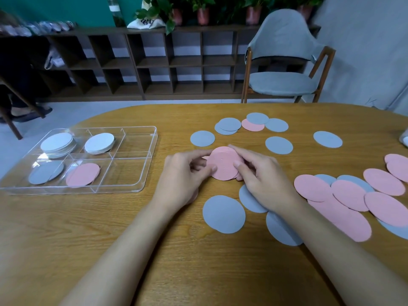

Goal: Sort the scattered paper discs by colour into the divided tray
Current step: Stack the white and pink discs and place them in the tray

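A clear plastic divided tray (148, 161) sits on the left of the oval wooden desk (66, 239), split into two rows of three compartments. In the far row, the left compartment holds a thick stack of white paper discs (57, 143), and the middle one holds a second white stack (99, 142) that looks a little thinner. In the near row, the left compartment holds a few grey paper discs (45, 172) lying slightly fanned, and the middle one holds pink paper discs (82, 174); how many I cannot tell.

Right of the tray, near the middle of the desk, both hands meet on a small stack of pink discs (223, 164). The left hand (183, 173) pinches its left edge with curled fingers and thumb. The right hand (262, 175) grasps the right edge, with fingers over the top and the thumb on the face.

Loose discs remain scattered on the desk. Several grey ones and one pink one lie beyond the hands in a far cluster (229, 125). Three large grey discs (223, 214) lie close to the person, two of them partly under the right forearm. On the right, an overlapping heap of pink discs (348, 195) lies over some grey ones.

Behind the desk stand a grey upholstered chair (284, 82) and a dark wooden cubby shelf (154, 62).
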Motion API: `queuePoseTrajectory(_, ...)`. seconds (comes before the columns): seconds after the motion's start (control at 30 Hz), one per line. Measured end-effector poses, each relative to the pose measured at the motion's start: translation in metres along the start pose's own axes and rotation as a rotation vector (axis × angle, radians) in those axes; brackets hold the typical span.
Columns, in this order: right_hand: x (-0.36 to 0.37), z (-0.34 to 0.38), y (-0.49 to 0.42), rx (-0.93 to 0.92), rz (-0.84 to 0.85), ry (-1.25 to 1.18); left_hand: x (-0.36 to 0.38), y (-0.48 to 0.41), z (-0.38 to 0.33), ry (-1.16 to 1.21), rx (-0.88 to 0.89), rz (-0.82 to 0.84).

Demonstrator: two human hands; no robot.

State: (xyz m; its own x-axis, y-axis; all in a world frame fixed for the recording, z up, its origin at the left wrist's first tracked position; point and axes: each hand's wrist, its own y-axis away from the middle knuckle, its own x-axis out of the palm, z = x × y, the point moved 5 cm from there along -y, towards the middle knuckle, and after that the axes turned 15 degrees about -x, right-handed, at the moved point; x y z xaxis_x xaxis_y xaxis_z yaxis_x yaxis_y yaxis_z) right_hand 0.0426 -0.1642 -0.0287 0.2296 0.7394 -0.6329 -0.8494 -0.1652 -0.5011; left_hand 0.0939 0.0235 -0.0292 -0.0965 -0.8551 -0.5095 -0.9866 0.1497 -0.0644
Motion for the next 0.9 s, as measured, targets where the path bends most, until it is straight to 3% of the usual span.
queuePoseTrajectory(0.4, 0.003, 0.004, -0.001, -0.069, 0.057, 0.125, 0.0, 0.001, 0.0, -0.156, 0.136, -0.107)
queuePoseTrajectory(0.6, -0.008, -0.01, 0.0, 0.014, 0.007, 0.107, -0.01, -0.011, 0.016, -0.46, 0.055, -0.097)
queuePoseTrajectory(0.77, -0.007, -0.01, 0.0, 0.011, -0.004, 0.11, -0.011, -0.012, 0.017, -0.445, 0.068, -0.093)
queuePoseTrajectory(0.9, -0.008, -0.011, 0.0, 0.019, -0.03, 0.108, -0.011, -0.005, 0.007, -0.497, 0.176, -0.097)
